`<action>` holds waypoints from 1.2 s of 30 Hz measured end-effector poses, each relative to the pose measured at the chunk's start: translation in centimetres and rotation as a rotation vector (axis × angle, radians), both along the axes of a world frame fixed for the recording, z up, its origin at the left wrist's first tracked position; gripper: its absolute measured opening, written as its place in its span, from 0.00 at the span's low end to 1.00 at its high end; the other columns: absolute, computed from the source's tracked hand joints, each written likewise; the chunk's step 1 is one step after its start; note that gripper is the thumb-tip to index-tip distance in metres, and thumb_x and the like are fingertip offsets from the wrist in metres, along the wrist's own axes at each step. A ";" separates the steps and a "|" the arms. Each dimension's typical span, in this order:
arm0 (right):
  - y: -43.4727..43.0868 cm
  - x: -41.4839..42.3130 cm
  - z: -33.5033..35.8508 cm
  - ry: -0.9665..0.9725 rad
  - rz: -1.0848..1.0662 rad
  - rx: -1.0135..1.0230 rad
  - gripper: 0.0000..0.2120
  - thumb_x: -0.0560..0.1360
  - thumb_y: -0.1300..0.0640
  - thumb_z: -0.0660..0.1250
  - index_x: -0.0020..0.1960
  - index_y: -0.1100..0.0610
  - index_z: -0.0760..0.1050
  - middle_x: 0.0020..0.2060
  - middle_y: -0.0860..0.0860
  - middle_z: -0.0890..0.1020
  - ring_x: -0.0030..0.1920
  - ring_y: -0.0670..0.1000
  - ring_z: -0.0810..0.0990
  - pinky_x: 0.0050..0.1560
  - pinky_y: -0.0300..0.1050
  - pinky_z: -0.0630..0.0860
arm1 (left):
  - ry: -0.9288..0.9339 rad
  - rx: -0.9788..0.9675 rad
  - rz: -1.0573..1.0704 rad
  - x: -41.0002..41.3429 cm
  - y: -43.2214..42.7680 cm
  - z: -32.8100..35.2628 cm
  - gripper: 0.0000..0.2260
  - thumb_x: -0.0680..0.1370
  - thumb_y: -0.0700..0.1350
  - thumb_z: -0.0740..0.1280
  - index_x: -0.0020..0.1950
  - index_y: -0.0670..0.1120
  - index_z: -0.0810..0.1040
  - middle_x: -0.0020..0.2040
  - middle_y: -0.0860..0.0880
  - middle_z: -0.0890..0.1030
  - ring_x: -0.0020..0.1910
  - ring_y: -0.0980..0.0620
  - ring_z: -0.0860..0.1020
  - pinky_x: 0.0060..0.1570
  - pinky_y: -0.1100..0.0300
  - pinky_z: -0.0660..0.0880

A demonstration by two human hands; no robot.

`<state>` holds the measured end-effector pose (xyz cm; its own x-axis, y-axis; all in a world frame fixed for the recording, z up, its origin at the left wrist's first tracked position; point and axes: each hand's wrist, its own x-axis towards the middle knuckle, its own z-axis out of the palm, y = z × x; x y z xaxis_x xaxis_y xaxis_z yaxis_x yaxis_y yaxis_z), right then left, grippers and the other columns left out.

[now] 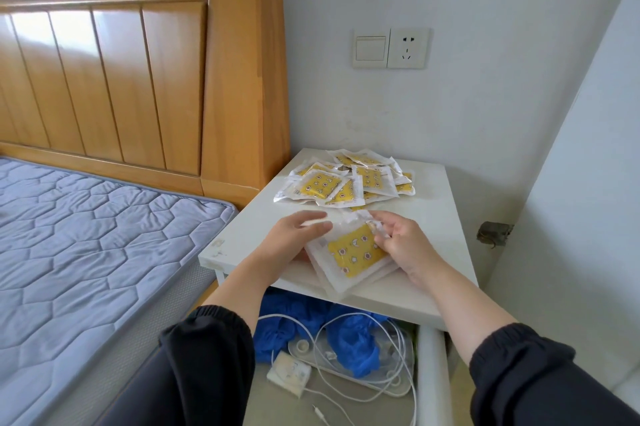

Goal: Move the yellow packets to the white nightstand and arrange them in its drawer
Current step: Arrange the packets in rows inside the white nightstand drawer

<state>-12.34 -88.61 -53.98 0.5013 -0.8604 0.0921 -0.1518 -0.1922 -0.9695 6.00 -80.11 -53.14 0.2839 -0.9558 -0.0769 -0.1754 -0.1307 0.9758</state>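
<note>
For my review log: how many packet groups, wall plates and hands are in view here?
Packet groups: 2 (loose pile, held stack)
Wall plates: 2 (switch, socket)
Hands: 2 (left hand, right hand)
Total: 6

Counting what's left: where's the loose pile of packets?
Head view: the pile lies back left on the nightstand, beside the headboard, beyond the held stack.
</note>
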 end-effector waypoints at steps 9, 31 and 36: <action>-1.0 0.8 0.0 -0.051 0.039 0.013 0.16 0.72 0.69 0.69 0.57 0.55 0.78 0.40 0.54 0.85 0.42 0.50 0.84 0.53 0.45 0.79 | -0.222 0.325 -0.239 0.4 -1.3 1.8 0.12 0.73 0.48 0.73 0.55 0.47 0.82 0.51 0.47 0.85 0.52 0.46 0.82 0.53 0.53 0.78; -9.7 7.3 0.6 0.939 -0.126 -0.450 0.28 0.79 0.38 0.53 0.76 0.46 0.56 0.77 0.52 0.52 0.76 0.56 0.51 0.71 0.62 0.54 | 0.011 -0.242 0.370 0.3 -2.1 -1.1 0.11 0.76 0.39 0.65 0.54 0.53 0.74 0.46 0.56 0.80 0.43 0.60 0.79 0.30 0.71 0.73; -8.3 5.5 -0.4 0.992 -0.052 -0.421 0.28 0.79 0.38 0.53 0.76 0.43 0.54 0.78 0.51 0.49 0.77 0.55 0.49 0.71 0.65 0.49 | 0.031 -0.257 0.445 0.5 -1.9 -1.0 0.10 0.76 0.40 0.66 0.54 0.53 0.74 0.47 0.56 0.79 0.44 0.60 0.78 0.31 0.71 0.72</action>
